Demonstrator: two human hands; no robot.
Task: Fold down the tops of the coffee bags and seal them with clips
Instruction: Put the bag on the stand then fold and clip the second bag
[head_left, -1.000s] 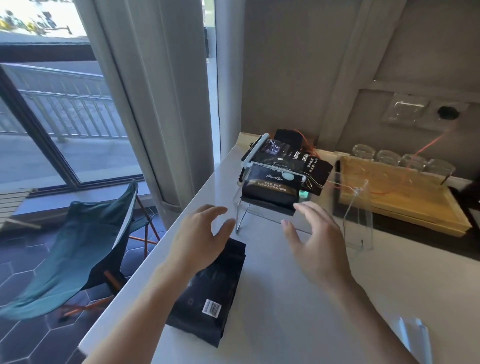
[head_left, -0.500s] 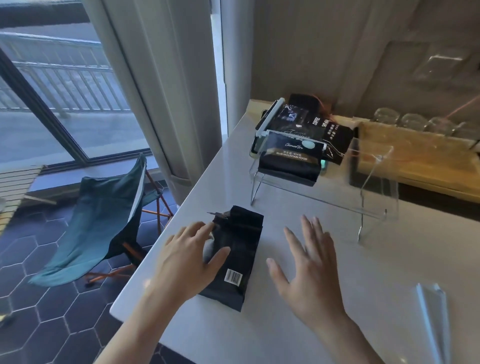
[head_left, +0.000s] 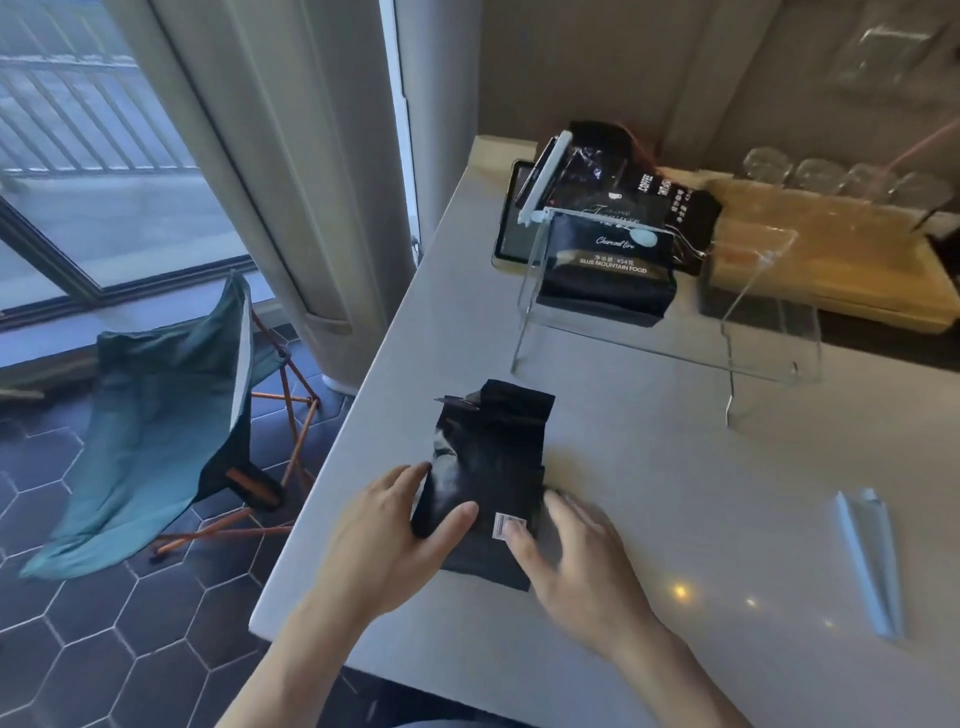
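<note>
A pale stone-look counter (head_left: 649, 493) fills the lower right, running toward a grey wall (head_left: 597, 62) at 1 o'clock. At 10 o'clock, daylight comes through a large window (head_left: 104, 171) showing a railing outside, with a light curtain (head_left: 291, 171) hanging beside it at 11 o'clock. At 8 o'clock, a teal folding chair (head_left: 166, 415) with orange legs stands on a dark hexagon-tiled floor (head_left: 104, 623).
</note>
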